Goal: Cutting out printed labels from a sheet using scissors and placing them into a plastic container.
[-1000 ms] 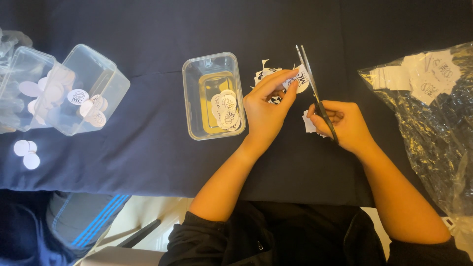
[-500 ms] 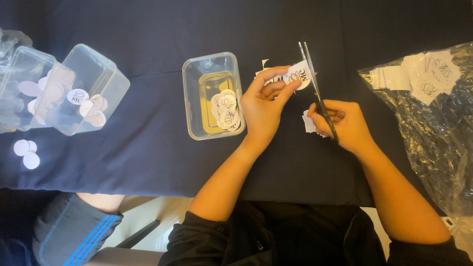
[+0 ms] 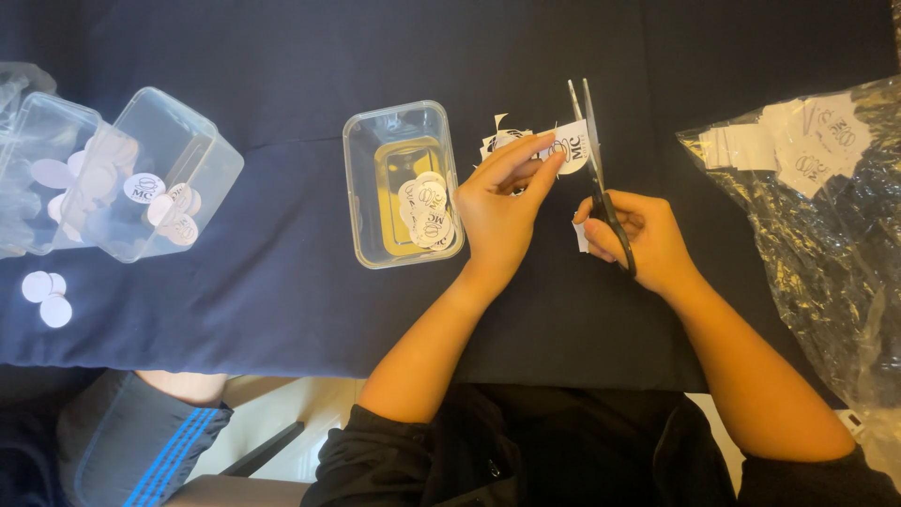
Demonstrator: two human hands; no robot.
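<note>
The left hand (image 3: 497, 211) pinches a printed paper piece (image 3: 571, 147) at its fingertips while the right hand (image 3: 643, 235) grips black scissors (image 3: 593, 164) just beside it, mid-trim; turning the paper into the blades seems needed.

Tub (image 3: 361, 202) left of hands; bag (image 3: 826, 235) right.

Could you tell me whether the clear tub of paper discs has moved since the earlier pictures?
No. The clear tub lies where it did on the dark cloth.
</note>
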